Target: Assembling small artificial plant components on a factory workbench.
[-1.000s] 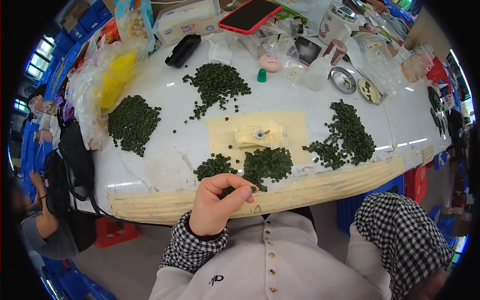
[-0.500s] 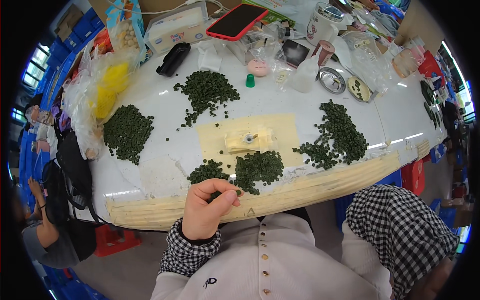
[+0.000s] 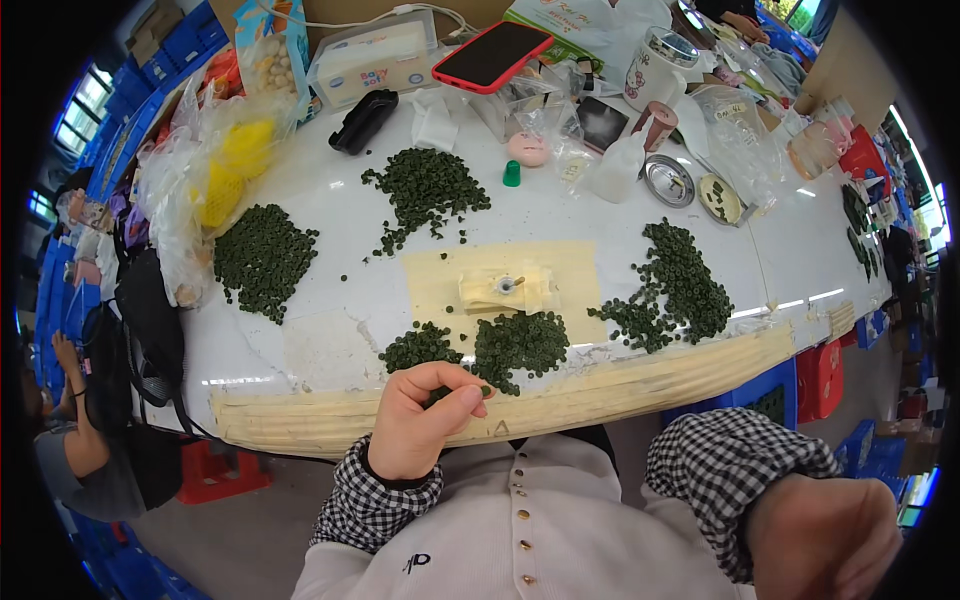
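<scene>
My left hand is closed just in front of the table's taped front edge. Its thumb and forefinger pinch a small dark green round piece, and more dark green shows inside the curled fingers. Close beyond it lie two heaps of similar pieces, a larger heap and a smaller heap. Behind these, a tan-taped block with a small upright metal pin sits on a tan sheet. My right hand is low at the right, off the table and blurred; its fingers cannot be made out.
More dark green heaps lie at the right, back and left. Along the back are a red-cased phone, a plastic box, a mug and an open round tin. A person's arm shows far left.
My right hand has come further into view at the lower right, its checked sleeve shifting left and down. My left hand keeps its pinch. The whole view has shifted slightly.
</scene>
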`<move>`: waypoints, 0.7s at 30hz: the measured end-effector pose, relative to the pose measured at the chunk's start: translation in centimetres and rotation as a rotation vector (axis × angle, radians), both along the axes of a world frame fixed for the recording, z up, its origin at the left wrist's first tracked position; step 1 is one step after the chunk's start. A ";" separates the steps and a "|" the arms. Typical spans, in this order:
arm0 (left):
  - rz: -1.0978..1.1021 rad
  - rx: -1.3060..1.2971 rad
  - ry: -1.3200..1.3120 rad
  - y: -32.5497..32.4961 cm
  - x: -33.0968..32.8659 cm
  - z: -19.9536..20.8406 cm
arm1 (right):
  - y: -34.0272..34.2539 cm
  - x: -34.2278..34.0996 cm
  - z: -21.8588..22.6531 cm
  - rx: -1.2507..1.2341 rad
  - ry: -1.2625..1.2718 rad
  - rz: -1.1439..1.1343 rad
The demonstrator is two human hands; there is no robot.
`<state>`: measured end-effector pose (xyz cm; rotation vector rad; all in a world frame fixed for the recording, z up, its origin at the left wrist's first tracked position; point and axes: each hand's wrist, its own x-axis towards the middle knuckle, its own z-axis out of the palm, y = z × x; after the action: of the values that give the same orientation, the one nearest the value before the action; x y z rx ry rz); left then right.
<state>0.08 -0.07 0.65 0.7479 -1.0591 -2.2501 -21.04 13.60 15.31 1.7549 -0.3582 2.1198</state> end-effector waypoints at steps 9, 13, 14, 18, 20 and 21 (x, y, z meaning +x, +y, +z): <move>-0.055 -0.002 -0.007 0.4 -0.9 -0.2 | -4.7 6.5 -3.7 0.583 -0.152 0.916; -0.054 0.080 0.022 0.5 -0.8 -0.5 | -6.0 9.1 -4.7 0.610 -0.101 1.256; -0.050 0.073 0.020 0.7 -0.8 -0.4 | -6.3 9.7 -4.8 0.603 -0.090 1.323; -0.038 0.047 0.008 0.9 -0.6 -0.2 | -7.0 11.8 -5.3 0.551 -0.033 1.547; -0.041 0.047 0.005 1.0 -0.7 -0.1 | -7.2 12.9 -5.5 0.528 -0.006 1.634; -0.042 0.042 -0.001 1.0 -0.8 0.0 | -7.4 13.4 -5.6 0.512 0.006 1.680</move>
<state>-0.77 0.89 0.61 0.7509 -1.0404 -2.3146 -7.69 6.20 9.74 2.8482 1.1150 3.1185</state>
